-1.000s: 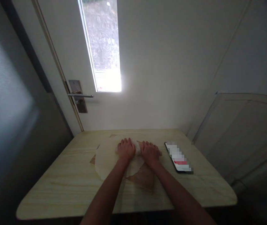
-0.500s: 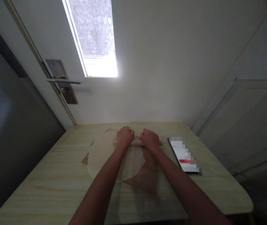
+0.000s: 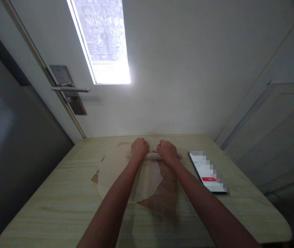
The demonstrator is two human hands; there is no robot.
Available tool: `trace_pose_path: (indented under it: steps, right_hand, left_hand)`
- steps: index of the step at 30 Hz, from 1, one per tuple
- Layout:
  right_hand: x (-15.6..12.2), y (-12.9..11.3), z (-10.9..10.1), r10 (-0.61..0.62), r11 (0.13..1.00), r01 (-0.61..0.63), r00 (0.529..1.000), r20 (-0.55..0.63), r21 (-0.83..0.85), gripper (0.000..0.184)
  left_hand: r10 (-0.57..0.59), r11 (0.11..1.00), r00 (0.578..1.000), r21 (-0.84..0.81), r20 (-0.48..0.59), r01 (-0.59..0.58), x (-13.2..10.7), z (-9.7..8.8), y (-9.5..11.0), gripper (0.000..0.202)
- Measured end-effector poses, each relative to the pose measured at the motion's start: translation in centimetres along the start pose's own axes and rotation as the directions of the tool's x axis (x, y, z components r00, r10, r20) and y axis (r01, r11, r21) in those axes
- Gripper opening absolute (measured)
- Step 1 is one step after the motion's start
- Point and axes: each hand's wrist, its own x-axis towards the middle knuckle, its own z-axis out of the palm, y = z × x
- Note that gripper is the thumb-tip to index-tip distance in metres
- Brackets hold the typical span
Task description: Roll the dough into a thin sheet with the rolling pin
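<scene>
A wide, thin, pale sheet of dough point(image 3: 113, 172) lies over a brown sheet point(image 3: 162, 201), whose corners stick out from beneath it. Across the far right part of the dough rests a light-coloured rolling pin point(image 3: 152, 156). My left hand point(image 3: 139, 148) has its fingers curled over the pin's left part, and my right hand point(image 3: 167, 150) is closed over the right part. A short stretch of the pin shows between both hands, and its right end pokes out beyond my right hand. My forearms hide some of the dough.
A phone point(image 3: 206, 174) with a lit screen lies to the right of my right forearm. The light wooden table point(image 3: 59, 199) meets a white door point(image 3: 175, 86) at its far edge. The door has a metal handle point(image 3: 71, 89) and a bright window point(image 3: 105, 41).
Both hands stay on the rolling pin, with little visible movement over the dough. The whole scene shifts slightly as my head moves.
</scene>
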Motion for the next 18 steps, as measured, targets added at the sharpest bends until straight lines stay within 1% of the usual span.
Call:
trace_pose_path:
  steps: [3,7,11,14,18]
  right_hand:
    - [-0.6,-0.1,-0.1,-0.010,1.000,0.010,1.000,-0.021,-0.013,0.031]
    - [-1.7,0.0,0.1,-0.025,1.000,0.023,0.996,-0.090,-0.014,0.030]
    - [-3.1,0.0,0.4,-0.049,0.999,0.050,0.986,-0.160,0.000,0.030]
    - [-4.4,0.1,0.5,-0.070,0.998,0.070,0.982,-0.175,-0.008,0.032]
    - [-6.5,0.3,0.5,-0.139,0.990,0.134,0.972,-0.187,-0.039,0.038]
  left_hand:
    - [-0.007,1.000,1.000,0.007,0.002,0.007,-0.5,-0.1,0.0,0.032]
    - [-0.005,1.000,1.000,0.030,0.001,0.004,-1.5,-0.2,0.0,0.032]
    - [0.058,0.996,0.998,0.064,-0.027,-0.057,-2.8,-0.3,-0.1,0.033]
    - [0.104,0.992,0.993,0.082,-0.055,-0.100,-4.2,-0.5,-0.2,0.035]
    - [0.155,0.984,0.985,0.104,-0.076,-0.147,-6.3,-0.7,-0.5,0.036]
